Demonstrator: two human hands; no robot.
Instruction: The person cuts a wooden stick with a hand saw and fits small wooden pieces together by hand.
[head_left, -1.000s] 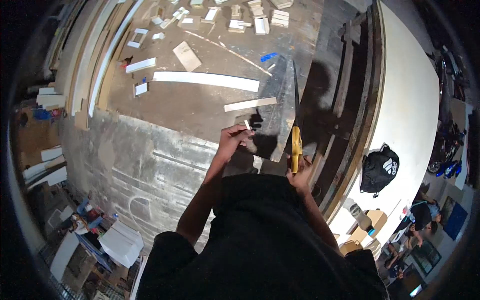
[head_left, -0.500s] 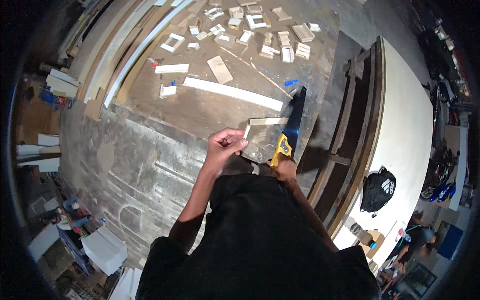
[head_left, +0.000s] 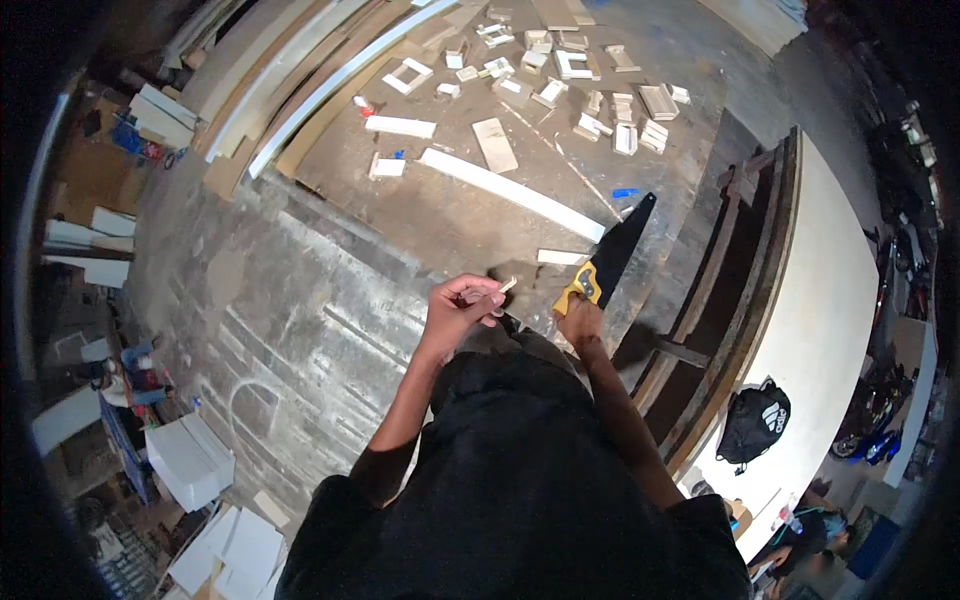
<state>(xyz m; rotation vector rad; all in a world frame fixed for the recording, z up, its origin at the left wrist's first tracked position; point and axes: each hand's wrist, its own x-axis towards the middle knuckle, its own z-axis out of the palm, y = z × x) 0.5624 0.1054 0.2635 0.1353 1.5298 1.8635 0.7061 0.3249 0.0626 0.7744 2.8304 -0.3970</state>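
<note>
My right hand (head_left: 581,322) is closed around the yellow handle of a hand saw (head_left: 617,250), its dark blade pointing up and to the right over the wooden work board. Between the thumb and fingers of my left hand (head_left: 466,308) is a small, pale wood piece (head_left: 508,285), its lower end hidden by the fingers. Just beyond, a short wood strip (head_left: 562,257) lies on the board beside the saw. Farther up rests a long white strip (head_left: 512,192), slanting down toward the blade.
Several small wooden frames and blocks (head_left: 574,65) lie scattered at the far side. Long boards (head_left: 300,100) are stacked at upper left. On the right stands a white-topped table (head_left: 810,330) with a black bag (head_left: 755,425). A person (head_left: 808,545) is at lower right.
The view has shifted, so the board's contents appear lower and farther right. The wood piece in my left hand has tilted from nearly upright to a slant. The saw blade leans more to the right.
</note>
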